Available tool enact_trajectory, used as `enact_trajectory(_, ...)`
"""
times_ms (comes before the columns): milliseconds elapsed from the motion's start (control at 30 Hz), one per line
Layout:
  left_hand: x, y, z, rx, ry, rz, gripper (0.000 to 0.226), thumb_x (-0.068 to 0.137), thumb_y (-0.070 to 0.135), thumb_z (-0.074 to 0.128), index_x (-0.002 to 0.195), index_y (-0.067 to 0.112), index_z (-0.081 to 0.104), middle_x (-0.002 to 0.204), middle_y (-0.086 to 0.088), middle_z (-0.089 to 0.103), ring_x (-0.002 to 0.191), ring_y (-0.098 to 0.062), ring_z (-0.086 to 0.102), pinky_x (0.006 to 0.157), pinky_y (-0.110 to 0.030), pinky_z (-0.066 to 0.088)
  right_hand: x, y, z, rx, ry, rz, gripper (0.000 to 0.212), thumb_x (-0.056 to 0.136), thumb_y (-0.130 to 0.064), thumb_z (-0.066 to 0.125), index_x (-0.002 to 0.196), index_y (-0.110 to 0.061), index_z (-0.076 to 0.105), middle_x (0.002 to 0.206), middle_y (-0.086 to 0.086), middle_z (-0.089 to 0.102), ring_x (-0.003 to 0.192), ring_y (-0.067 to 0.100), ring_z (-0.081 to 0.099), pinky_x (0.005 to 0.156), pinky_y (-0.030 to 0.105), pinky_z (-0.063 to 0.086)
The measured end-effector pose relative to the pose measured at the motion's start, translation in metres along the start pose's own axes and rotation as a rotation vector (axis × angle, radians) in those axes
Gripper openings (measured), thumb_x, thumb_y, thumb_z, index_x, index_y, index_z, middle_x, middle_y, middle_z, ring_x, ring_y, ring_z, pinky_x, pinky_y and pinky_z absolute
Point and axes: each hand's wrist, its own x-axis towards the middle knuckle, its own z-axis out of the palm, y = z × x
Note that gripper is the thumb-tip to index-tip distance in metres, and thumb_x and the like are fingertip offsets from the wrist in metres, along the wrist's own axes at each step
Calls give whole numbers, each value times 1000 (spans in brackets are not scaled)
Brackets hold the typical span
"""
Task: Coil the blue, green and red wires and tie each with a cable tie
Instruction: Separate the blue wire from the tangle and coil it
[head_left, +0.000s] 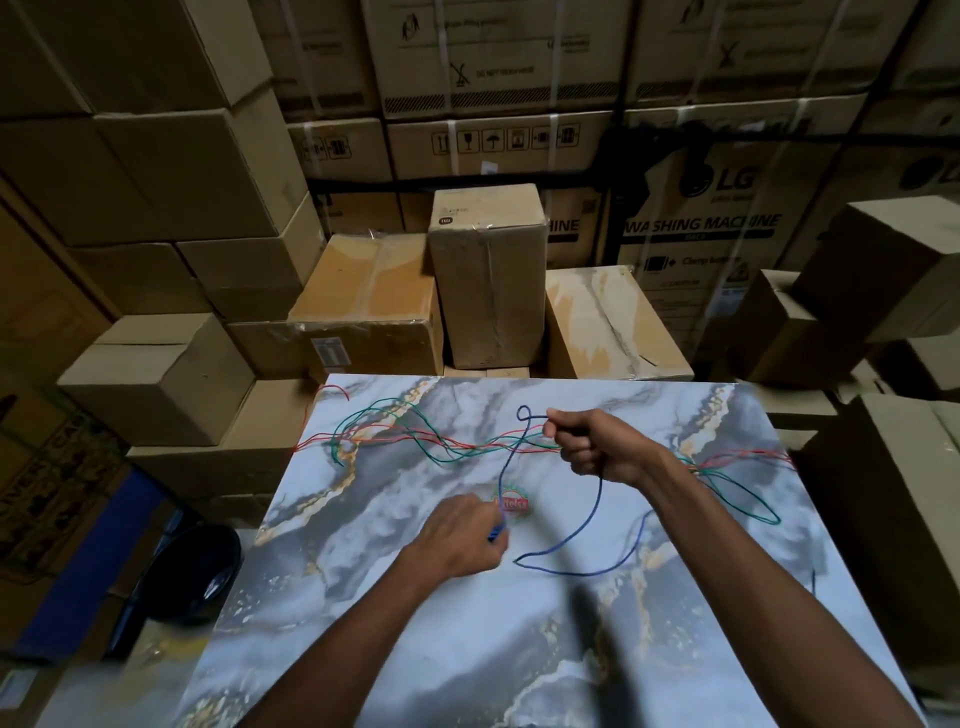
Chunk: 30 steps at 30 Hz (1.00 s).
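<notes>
Head cam: both hands up over marble tabletop. Right hand fingers pinching blue wire near small loop, left hand gripping other end. Slack drooping between onto tabletop. Green wire, red wire lying tangled behind.

Blue wire, green wire and red wire, tabletop marbled grey-white with gold veins, red-and-green round sticker, brown cardboard boxes with black print
</notes>
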Motion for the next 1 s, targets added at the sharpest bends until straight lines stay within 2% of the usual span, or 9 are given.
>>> enact_trajectory(100, -5, -31, 21, 125, -45, -187, 37, 98, 39, 43, 103, 13, 69, 110, -15, 69, 107, -35, 62, 85, -35, 46, -2, 5, -19, 125, -9, 80, 37, 108, -31, 41, 78, -14, 54, 44, -9, 22, 34, 4, 16, 36, 19, 8)
enact_trajectory(200, -13, -59, 27, 79, 43, -257, 37, 92, 35, 45, 81, 10, 71, 84, -13, 72, 82, -35, 70, 69, -37, 54, -6, 17, -38, 86, 50, 150, 38, 108, -32, 42, 76, -15, 52, 45, -9, 21, 33, 4, 16, 34, 19, 9)
enact_trajectory(300, -19, -92, 30, 14, 174, -348, 32, 83, 34, 56, 61, 11, 62, 55, -9, 63, 49, -32, 63, 42, -32, 48, -14, 30, -53, -160, 168, 186, 40, 108, -38, 43, 76, -15, 49, 47, -8, 23, 36, 6, 16, 36, 19, 11)
enact_trajectory(500, -17, -101, 22, -42, 405, -203, 44, 91, 44, 43, 64, 14, 61, 52, -11, 60, 47, -36, 58, 40, -30, 38, -5, 62, -55, -876, 632, 74, 49, 93, -53, 66, 60, -17, 72, 56, 4, 62, 55, 18, 57, 56, 28, 42)
enact_trajectory(667, -3, -75, 12, -183, 450, -86, 41, 93, 45, 45, 62, 18, 44, 51, -9, 50, 49, -33, 53, 45, -31, 31, 6, 62, -32, -573, 434, -93, 26, 103, -23, 57, 85, -12, 74, 70, 6, 61, 52, 14, 43, 46, 23, 33)
enact_trajectory(767, 0, -64, 4, -430, 341, -116, 47, 93, 52, 44, 63, 17, 44, 50, -4, 45, 49, -21, 49, 50, -35, 35, 9, 50, -27, -575, 434, -108, 21, 103, -22, 57, 100, -9, 73, 86, 12, 67, 61, 20, 55, 54, 28, 42)
enact_trajectory(833, 4, -59, -4, -803, 235, -182, 46, 91, 52, 50, 59, 19, 48, 49, 4, 40, 46, -11, 38, 50, -33, 30, 12, 42, -26, -1076, 598, 18, 34, 99, -32, 63, 125, -12, 65, 116, 18, 67, 99, 32, 66, 79, 36, 52)
enact_trajectory(900, 8, -56, -12, -1145, 132, -281, 43, 87, 47, 56, 59, 16, 51, 46, 0, 38, 43, -11, 31, 47, -28, 24, 12, 36, -14, -1506, 677, -29, 59, 92, -36, 67, 144, -16, 46, 137, 17, 53, 126, 38, 51, 98, 43, 47)
enact_trajectory(1000, 10, -58, -24, -1375, 51, -361, 43, 96, 34, 59, 62, 11, 51, 43, -2, 30, 36, -13, 25, 44, -23, 25, 16, 32, 16, -1391, 335, -426, 69, 78, -28, 63, 145, -16, 52, 133, 15, 57, 124, 34, 52, 103, 40, 44)
